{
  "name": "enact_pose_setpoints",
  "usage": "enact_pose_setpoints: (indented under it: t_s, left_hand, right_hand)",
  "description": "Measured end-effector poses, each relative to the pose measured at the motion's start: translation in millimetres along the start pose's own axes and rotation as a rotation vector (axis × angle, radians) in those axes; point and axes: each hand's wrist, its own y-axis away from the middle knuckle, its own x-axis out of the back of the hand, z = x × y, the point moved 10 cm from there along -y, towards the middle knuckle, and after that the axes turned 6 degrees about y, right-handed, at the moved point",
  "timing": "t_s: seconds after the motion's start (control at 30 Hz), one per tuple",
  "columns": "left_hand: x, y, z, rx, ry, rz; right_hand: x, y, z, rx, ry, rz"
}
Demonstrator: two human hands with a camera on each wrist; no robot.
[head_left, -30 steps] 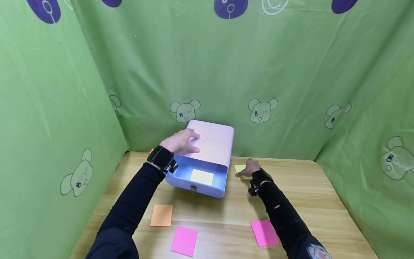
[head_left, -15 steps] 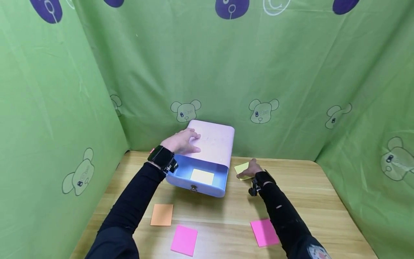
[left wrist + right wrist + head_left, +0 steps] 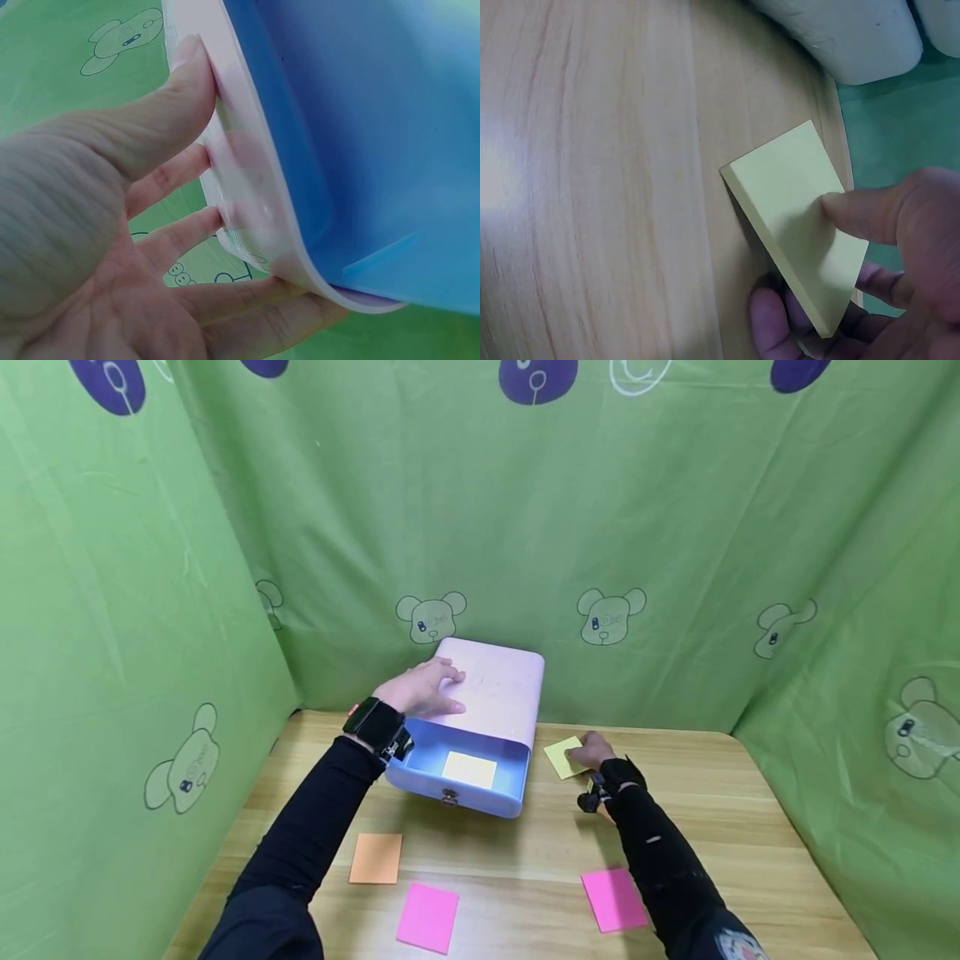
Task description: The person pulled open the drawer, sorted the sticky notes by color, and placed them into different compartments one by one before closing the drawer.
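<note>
My left hand [image 3: 420,687] holds the left side of a pale pink storage box [image 3: 491,689]. In the left wrist view the thumb [image 3: 187,90] lies along one face near the rim, and the fingers touch the box around the corner. A blue drawer [image 3: 427,787] is pulled partly out of its front, with a pale yellow sticky note pad [image 3: 468,770] inside. Right of the box, my right hand [image 3: 592,750] pinches another yellow sticky note pad [image 3: 795,217]. Its thumb presses on the top face while fingers reach underneath, and the pad sits tilted off the wood.
On the wooden table [image 3: 517,893], an orange sticky note pad [image 3: 376,858] and a pink one [image 3: 427,917] lie at the front left. Another pink pad [image 3: 613,900] lies beside my right forearm. Green cloth [image 3: 675,527] walls the table at the back and sides.
My right hand has moved slightly right and changed its hold, with more of the yellow pad showing and the thumb now on its top. The left hand and box have stayed put.
</note>
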Motion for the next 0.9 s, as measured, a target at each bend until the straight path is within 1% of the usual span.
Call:
enact_pose_setpoints:
  t_s: [0.17,0.33,0.4,0.53,0.63,0.9]
  left_hand:
    - [-1.1,-0.1,-0.2,0.002,0.01,-0.004]
    - [-1.4,-1.3,-0.6,-0.004,0.008,-0.004]
    - [-1.2,-2.1,-0.9,-0.005,0.002,-0.002]
    - [-2.0,-3.8,-1.0,-0.01,0.001,0.001]
    - [-2.8,-3.9,-0.3,-0.014,0.01,0.0]
    - [-0.8,-1.2,-1.1,-0.012,0.011,0.002]
  right_hand:
    - [4,4,5,-0.022,-0.077,0.01]
    - [7,7,11,-0.043,-0.151,-0.003]
    - [8,8,12,-0.045,-0.185,-0.019]
    - [9,14,18,-0.077,-0.255,-0.045]
    - [10,18,24,-0.099,-0.288,-0.064]
    - [11,17,32,-0.082,-0.371,-0.121]
